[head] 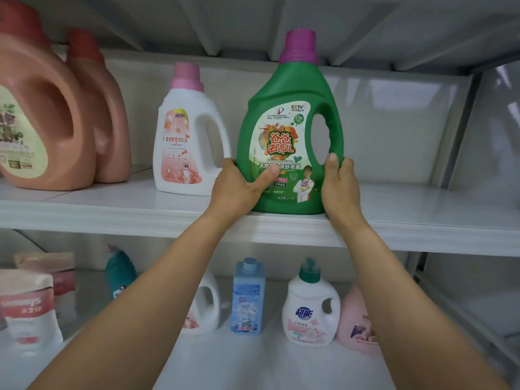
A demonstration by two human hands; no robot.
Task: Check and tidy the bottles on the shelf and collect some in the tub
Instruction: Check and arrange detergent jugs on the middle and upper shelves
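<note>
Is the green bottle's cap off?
No, the purple cap sits closed on the green bottle, which the left hand and right hand hold by its lower sides.

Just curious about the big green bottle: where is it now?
In the head view, the green bottle stands at the front of the upper shelf, right of the pink-capped bottle, gripped low by the left hand and right hand.

White shelving fills view, 2 boards visible. Upper shelf board: glossy, full width. Above it: ribbed underside of next board. Behind it: white back panel, soft glare. Right of it: grey upright. Below it: lower shelf board, dimmer.
</note>
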